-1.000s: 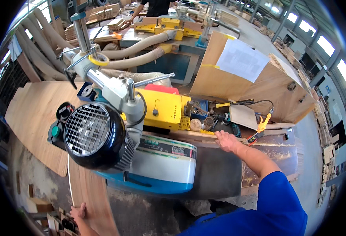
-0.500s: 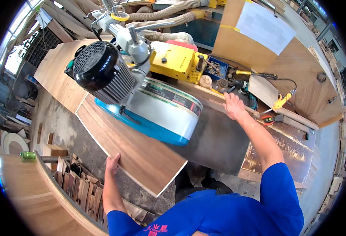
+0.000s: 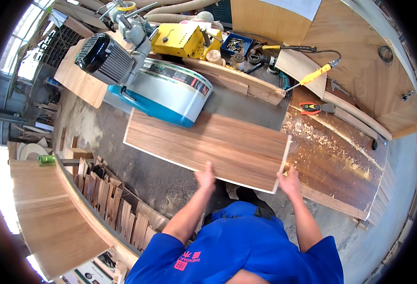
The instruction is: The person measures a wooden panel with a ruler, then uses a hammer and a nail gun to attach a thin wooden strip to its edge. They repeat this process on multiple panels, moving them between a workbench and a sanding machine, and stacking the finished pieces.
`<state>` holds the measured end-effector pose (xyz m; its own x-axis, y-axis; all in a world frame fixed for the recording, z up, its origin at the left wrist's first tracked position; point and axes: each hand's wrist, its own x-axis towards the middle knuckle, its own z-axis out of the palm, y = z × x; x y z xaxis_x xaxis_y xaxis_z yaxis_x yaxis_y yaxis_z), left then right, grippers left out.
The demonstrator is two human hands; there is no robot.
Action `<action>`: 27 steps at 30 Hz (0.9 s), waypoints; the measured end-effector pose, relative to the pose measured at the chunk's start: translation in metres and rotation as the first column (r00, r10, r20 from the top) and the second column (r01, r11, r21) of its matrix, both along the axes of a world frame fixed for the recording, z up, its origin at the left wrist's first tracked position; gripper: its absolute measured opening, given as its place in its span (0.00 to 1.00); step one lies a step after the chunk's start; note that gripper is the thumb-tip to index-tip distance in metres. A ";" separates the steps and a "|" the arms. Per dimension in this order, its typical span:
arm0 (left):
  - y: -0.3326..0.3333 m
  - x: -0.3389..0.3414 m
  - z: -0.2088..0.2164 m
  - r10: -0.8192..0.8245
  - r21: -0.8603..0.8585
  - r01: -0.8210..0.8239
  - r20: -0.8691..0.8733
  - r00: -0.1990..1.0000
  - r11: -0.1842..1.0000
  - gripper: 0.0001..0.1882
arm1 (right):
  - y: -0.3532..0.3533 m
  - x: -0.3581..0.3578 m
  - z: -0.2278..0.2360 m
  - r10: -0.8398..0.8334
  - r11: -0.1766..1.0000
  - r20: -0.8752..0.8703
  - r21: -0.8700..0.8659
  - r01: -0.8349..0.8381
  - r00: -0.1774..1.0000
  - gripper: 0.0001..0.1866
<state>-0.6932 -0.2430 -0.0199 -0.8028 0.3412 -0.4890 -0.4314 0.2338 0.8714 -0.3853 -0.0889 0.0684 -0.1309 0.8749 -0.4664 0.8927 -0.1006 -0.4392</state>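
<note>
A brown wood-grain board [image 3: 208,146] with pale edges lies partly over the dark machine table [image 3: 246,106], its near edge jutting toward me. My left hand [image 3: 205,177] grips that near edge, thumb on top and the other fingers hidden underneath. At the board's right end, my right hand [image 3: 289,181] holds the corner from the side; a small yellowish spot shows by its fingertips, too small to name. Just beyond the board's left part stands a power feeder with a blue-and-white housing [image 3: 170,94] and a black-and-grey motor [image 3: 105,57].
Behind the table runs a wooden fence [image 3: 241,83], with a yellow machine box [image 3: 177,40] and a blue tray of hardware [image 3: 237,45] beyond it. Red-handled pliers [image 3: 310,108] lie on the dusty brown panel [image 3: 334,156] at right. Wood offcuts [image 3: 104,194] fill a rack at left.
The board has come rightward, with its right end now near the dusty panel. My right hand has left the fence for that end; my left hand has shifted right along the edge. The view has shifted.
</note>
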 end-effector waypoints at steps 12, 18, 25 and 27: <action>-0.024 0.013 0.055 -0.377 -0.123 0.427 0.299 0.877 0.896 0.23 | 0.009 0.276 -0.038 -0.356 0.930 0.132 0.150 0.336 0.925 0.28; 0.045 0.026 0.065 -0.527 -0.312 0.595 0.281 0.802 0.740 0.22 | 0.013 0.330 -0.053 -0.462 0.877 0.048 0.175 0.448 0.885 0.22; 0.097 0.024 0.071 -0.556 -0.406 0.607 0.250 0.793 0.683 0.25 | 0.049 0.317 -0.041 -0.436 0.894 0.123 0.174 0.413 0.891 0.26; 0.104 0.016 0.068 -0.541 -0.430 0.589 0.243 0.805 0.684 0.25 | 0.060 0.303 -0.035 -0.394 0.908 0.091 0.192 0.372 0.915 0.27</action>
